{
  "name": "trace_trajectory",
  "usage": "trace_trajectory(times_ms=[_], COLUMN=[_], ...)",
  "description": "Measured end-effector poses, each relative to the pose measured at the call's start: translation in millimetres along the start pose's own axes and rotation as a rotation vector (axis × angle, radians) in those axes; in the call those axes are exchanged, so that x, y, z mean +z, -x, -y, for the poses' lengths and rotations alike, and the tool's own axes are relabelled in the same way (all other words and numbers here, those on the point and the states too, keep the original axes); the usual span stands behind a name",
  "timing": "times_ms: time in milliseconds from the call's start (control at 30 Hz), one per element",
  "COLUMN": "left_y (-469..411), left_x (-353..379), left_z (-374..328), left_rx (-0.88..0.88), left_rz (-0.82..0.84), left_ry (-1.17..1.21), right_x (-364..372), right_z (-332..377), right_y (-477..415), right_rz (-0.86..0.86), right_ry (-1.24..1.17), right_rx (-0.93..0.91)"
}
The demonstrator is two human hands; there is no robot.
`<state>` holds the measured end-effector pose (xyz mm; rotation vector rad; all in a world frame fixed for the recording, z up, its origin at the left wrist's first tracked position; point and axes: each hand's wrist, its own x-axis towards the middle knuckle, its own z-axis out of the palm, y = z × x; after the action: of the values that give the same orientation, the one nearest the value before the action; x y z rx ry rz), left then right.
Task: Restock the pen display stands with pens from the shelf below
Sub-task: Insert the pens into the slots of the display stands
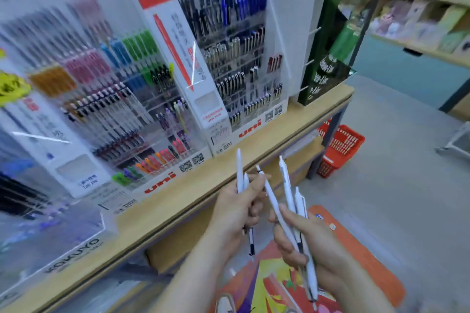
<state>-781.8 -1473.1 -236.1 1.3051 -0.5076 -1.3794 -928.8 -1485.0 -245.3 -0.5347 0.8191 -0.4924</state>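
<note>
My L hand (235, 211) grips 2 white pens (239, 173), R hand (309, 239) grips 3 more, all held just before the display stands (250, 128). These aren't slotted yet; I'd say restock mostly left.

Red basket (340, 146) on floor, green rack (328, 40), orange bag (376, 267)
</note>
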Motion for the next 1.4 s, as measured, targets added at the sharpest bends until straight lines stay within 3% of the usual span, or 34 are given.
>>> trace_trajectory(times_ms=[167,367,600,867,1133,1400], left_y=[40,65,94,112,74,-15], left_x=[23,5,-61,-155,-195,-172], left_z=[-74,-107,-137,-168,-240,-277], left_rx=[0.195,0.391,0.429,0.483,0.714,0.784], left_rz=[-0.049,-0.188,-0.185,-0.284,-0.409,-0.522], left_ry=[0.068,0.019,-0.009,-0.173,-0.285,-0.440], right_x=[43,79,130,195,207,210], right_z=[48,63,43,-3,-6,52], right_y=[40,47,35,-12,-54,-91], right_rz=[0.181,0.180,0.191,0.189,-0.060,-0.005], right_ry=[-0.010,0.410,0.559,0.524,0.525,0.553], right_rx=[-0.038,-0.242,-0.316,-0.318,-0.405,-0.403])
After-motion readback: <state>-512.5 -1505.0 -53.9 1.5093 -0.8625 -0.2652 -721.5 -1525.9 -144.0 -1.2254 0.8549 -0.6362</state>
